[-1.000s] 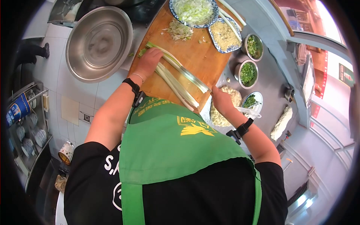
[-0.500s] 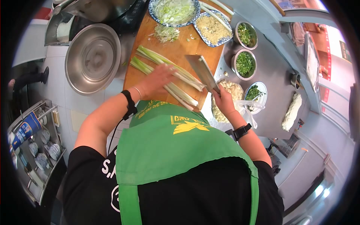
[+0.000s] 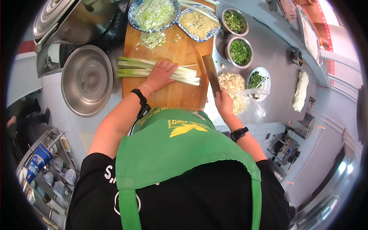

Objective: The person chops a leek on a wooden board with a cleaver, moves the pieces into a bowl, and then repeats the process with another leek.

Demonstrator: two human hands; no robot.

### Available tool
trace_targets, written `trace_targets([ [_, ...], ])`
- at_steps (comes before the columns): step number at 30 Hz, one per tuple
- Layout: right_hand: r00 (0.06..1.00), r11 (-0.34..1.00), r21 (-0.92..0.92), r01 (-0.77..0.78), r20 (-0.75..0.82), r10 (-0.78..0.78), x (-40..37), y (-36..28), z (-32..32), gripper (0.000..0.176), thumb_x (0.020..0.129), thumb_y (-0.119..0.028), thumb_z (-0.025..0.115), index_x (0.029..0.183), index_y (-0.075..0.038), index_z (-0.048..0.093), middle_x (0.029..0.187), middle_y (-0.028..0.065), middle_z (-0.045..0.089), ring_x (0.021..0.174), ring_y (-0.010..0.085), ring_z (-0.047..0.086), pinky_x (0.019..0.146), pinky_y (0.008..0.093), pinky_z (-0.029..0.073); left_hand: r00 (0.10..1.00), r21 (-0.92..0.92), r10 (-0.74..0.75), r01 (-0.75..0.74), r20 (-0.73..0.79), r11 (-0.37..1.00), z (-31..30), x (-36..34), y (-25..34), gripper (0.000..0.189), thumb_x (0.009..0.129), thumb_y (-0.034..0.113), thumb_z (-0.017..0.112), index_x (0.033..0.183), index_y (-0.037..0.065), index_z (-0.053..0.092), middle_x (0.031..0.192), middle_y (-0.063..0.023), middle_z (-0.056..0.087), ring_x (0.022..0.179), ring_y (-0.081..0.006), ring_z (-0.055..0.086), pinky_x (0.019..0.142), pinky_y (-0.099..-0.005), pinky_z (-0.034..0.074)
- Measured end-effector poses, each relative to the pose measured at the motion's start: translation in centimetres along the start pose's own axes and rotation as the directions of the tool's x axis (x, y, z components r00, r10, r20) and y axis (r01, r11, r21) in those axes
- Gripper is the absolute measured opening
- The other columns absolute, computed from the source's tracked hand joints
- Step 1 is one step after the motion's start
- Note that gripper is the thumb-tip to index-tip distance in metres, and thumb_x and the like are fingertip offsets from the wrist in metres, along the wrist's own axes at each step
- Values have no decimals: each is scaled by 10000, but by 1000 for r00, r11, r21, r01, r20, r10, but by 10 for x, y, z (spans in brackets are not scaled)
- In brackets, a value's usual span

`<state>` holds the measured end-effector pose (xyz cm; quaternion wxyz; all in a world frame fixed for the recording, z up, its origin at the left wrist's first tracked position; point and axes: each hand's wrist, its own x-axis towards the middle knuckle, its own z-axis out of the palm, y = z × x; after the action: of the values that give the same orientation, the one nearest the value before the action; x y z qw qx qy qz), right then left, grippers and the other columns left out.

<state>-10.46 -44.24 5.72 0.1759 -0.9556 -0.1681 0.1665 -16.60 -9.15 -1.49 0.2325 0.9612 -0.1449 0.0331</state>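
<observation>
Taking the cutting board as the clock's centre, a blue sign hangs out at eight o'clock; its yellow and white lettering is too small to read. A wide metal basin sits at nine. The black shirt shows a white "S," at seven, and the green apron at six carries yellow characters, too bent by the folds to make out.

On the board lie the leeks, side by side, green ends toward nine, white ends toward three. The left hand rests across them, fingers close together; how tightly they grip I cannot tell. Chopped leek fills a blue-and-white bowl near twelve, and a patterned plate of minced garlic stands at one.

At three, the right hand has its fingers wrapped round the handle of a cleaver, blade pointing toward eleven, clear of the leeks. Beyond it, a bag of pale pieces lies between three and four.
</observation>
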Motion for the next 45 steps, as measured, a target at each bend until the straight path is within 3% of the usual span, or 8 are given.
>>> trace_targets([
  [3, 1000, 1000, -19, 10, -9, -10, -6, -10, 22, 177, 988, -172, 574, 1120, -66, 523, 979, 215, 675, 824, 461, 658, 709, 561, 512, 999, -37, -30, 29, -15, 999, -10, 3, 8, 869, 743, 345, 836, 1472, 66, 453, 1362, -103, 517, 1327, -314, 435, 1161, -462, 315],
  [10, 995, 988, 117, 100, -34, -97, -3, -49, 40, 172, 981, -147, 565, 1101, -34, 516, 947, 248, 656, 783, 483, 644, 697, 566, 525, 999, -85, -48, 48, 2, 995, -4, 8, 16, 782, 756, 278, 829, 1418, 45, 485, 1316, -129, 524, 1278, -338, 457, 1123, -456, 349],
  [21, 978, 978, 78, 193, 60, -198, -11, -57, 36, 154, 971, -130, 574, 1086, -42, 523, 1000, 218, 641, 760, 471, 646, 664, 542, 530, 1000, -180, 11, -11, -4, 984, -5, 2, 21, 668, 729, 189, 829, 1315, 40, 544, 1256, -132, 541, 1216, -350, 486, 1065, -465, 409],
  [24, 985, 985, 60, 163, 46, -166, -7, -63, 30, 144, 956, -105, 577, 1069, -39, 516, 983, 211, 642, 748, 461, 651, 652, 533, 530, 997, -211, 33, -47, -67, 976, -4, 3, 25, 638, 720, 141, 821, 1290, 39, 555, 1240, -131, 550, 1188, -347, 501, 1052, -453, 428],
  [27, 981, 983, -21, 184, 57, -183, -5, -64, 27, 153, 933, -78, 581, 1065, -43, 513, 978, 200, 644, 747, 442, 661, 652, 522, 535, 987, -207, 158, -146, 42, 967, 9, 7, 18, 567, 719, 92, 805, 1233, 33, 574, 1208, -130, 570, 1146, -344, 526, 1029, -422, 454],
  [29, 968, 972, -100, 212, 156, -195, -10, -78, 9, 187, 908, -53, 588, 1081, -51, 516, 967, 186, 652, 739, 421, 671, 640, 504, 541, 989, -264, 146, -137, 14, 955, 11, 7, 18, 391, 705, 37, 752, 1061, 8, 594, 1202, -131, 587, 1181, -332, 532, 1009, -388, 482],
  [32, 947, 955, -156, 253, 240, -212, -12, -82, 6, 201, 899, -43, 586, 1086, -59, 515, 955, 174, 658, 729, 408, 676, 619, 494, 541, 984, -236, 152, -170, -93, 957, 16, 6, 19, 379, 724, 44, 741, 1075, 14, 603, 1212, -133, 591, 1203, -339, 530, 1026, -405, 480],
  [45, 966, 969, -62, 241, 107, -233, 3, -72, 11, 139, 941, -95, 570, 1052, -59, 496, 944, 186, 668, 753, 428, 671, 640, 527, 537, 992, -241, 117, -122, -37, 963, 17, 5, 21, 346, 707, 35, 772, 982, 39, 562, 1119, -123, 574, 1122, -343, 544, 983, -416, 489],
])
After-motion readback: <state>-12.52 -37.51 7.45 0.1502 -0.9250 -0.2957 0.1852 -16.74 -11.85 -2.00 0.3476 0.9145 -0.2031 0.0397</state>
